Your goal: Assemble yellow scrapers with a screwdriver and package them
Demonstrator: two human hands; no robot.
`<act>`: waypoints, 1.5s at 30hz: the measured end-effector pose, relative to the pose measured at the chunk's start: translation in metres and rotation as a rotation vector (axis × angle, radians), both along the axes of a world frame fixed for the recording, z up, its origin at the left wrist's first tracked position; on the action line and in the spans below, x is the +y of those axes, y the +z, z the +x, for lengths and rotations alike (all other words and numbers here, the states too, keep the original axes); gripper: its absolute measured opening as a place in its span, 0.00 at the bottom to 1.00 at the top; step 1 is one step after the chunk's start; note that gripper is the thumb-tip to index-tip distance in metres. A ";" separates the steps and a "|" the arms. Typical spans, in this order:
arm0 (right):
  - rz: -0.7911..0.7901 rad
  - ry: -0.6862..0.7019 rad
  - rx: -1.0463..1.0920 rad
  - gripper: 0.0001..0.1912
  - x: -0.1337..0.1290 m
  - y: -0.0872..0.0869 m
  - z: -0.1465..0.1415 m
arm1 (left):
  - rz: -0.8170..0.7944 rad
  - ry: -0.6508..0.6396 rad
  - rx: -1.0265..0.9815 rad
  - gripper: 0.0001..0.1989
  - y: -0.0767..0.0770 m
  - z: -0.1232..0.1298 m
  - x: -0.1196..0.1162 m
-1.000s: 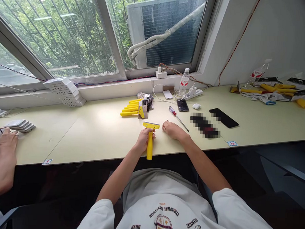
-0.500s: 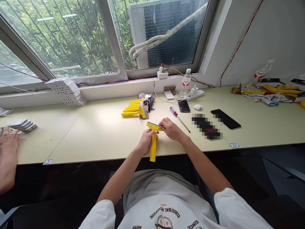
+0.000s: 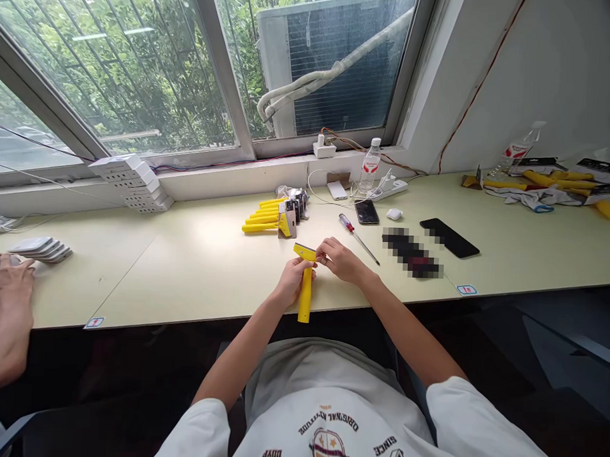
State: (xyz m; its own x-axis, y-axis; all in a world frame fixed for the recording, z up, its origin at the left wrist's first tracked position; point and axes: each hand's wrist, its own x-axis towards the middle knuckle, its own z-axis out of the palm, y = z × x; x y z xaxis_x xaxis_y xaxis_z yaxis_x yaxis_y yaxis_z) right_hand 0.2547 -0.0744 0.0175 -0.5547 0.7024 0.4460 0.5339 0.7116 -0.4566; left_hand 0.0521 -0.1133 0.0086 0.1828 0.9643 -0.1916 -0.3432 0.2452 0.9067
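A yellow scraper (image 3: 305, 298) is upright in front of me, its handle pointing down toward the table's front edge. My left hand (image 3: 292, 279) is closed around it just below the head. At the right end of the head is my right hand (image 3: 336, 257), its fingers pinched together; whatever they grip is too small to make out. Behind my hands lies a row of yellow scrapers (image 3: 262, 220) with dark and card-covered heads. A screwdriver (image 3: 359, 238) with a red and clear handle rests right of my hands.
Rightward are a phone (image 3: 367, 212), a white earphone case (image 3: 394, 213), a black slab (image 3: 449, 237) and a blurred-out dark object (image 3: 413, 253). A bottle (image 3: 370, 167) stands behind. Another person's hand (image 3: 8, 276) is far left, beside stacked pale items (image 3: 41, 248).
My right hand's fingers have shifted slightly at the right end of the scraper's head, showing less of that end. My left hand keeps its hold.
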 end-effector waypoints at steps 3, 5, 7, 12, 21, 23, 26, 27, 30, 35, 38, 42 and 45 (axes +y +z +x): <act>-0.006 0.005 0.034 0.05 -0.001 0.000 0.001 | 0.010 -0.010 0.021 0.12 -0.003 0.000 0.000; -0.026 0.003 0.058 0.05 -0.002 0.000 0.002 | 0.021 -0.016 0.059 0.11 -0.004 -0.001 0.000; -0.071 0.009 0.089 0.03 -0.002 0.001 0.004 | 0.033 -0.018 0.104 0.10 -0.005 -0.001 0.000; -0.298 0.002 0.214 0.14 0.002 0.002 0.011 | 0.063 -0.039 0.187 0.09 -0.003 0.001 -0.003; -0.764 0.118 0.326 0.17 -0.001 0.011 0.019 | 0.191 -0.212 0.280 0.13 -0.004 -0.006 0.000; -0.829 0.073 0.340 0.17 -0.002 0.012 0.020 | 0.194 -0.249 0.272 0.18 0.003 -0.012 0.001; -0.905 0.043 0.386 0.16 0.000 0.009 0.020 | 0.195 -0.310 0.285 0.30 0.016 -0.021 0.000; -0.917 0.041 0.405 0.15 0.001 0.007 0.020 | 0.204 -0.320 0.302 0.36 0.020 -0.024 -0.001; -0.930 -0.001 0.418 0.12 0.003 -0.001 0.016 | 0.302 -0.261 0.457 0.50 0.028 -0.029 -0.006; -0.950 -0.081 0.337 0.05 0.003 -0.006 0.010 | 0.559 -0.108 0.947 0.41 0.029 -0.022 -0.015; -0.929 -0.097 0.279 0.06 0.002 -0.004 0.012 | 0.656 -0.194 1.359 0.39 0.029 -0.016 -0.017; -0.655 -0.303 0.182 0.10 0.006 -0.006 0.017 | 0.763 -0.261 1.614 0.31 0.027 -0.014 -0.013; -0.310 -0.557 -0.008 0.16 0.011 -0.013 0.022 | 0.790 -0.231 1.573 0.27 0.026 -0.016 -0.010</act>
State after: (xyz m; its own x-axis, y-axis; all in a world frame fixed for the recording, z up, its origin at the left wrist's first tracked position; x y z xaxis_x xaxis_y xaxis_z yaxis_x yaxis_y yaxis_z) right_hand 0.2765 -0.0631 0.0045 -0.0712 0.9823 0.1731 0.7900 0.1615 -0.5914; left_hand 0.0357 -0.1231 0.0341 0.4339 0.8884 0.1501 0.8590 -0.4581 0.2286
